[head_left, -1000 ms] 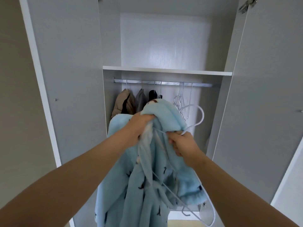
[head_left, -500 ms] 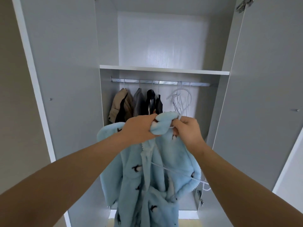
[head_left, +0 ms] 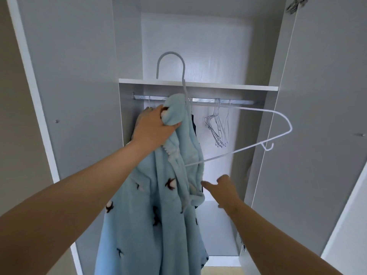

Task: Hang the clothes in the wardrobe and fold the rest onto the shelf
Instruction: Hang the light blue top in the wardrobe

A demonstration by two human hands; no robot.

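Observation:
A fluffy light-blue robe (head_left: 151, 215) with small penguin prints hangs from my left hand (head_left: 156, 128), which grips its collar high in front of the wardrobe rail (head_left: 238, 101). A white wire hanger (head_left: 258, 112) is half inside the robe. Its hook rises above the collar and its right arm sticks out bare to the right. My right hand (head_left: 224, 190) is lower, fingers spread and holding nothing, just right of the robe's hanging edge. Dark clothes on the rail are mostly hidden behind the robe.
The wardrobe stands open, with the left door (head_left: 69, 96) and right door (head_left: 327, 116) swung out. A white shelf (head_left: 248, 87) runs above the rail. Several empty wire hangers (head_left: 218, 126) hang on the rail at the right.
My left hand lifted the robe collar higher, up to rail level. My right hand let go of the collar and hanger and dropped down beside the robe. The hanger's hook and right arm now stand exposed.

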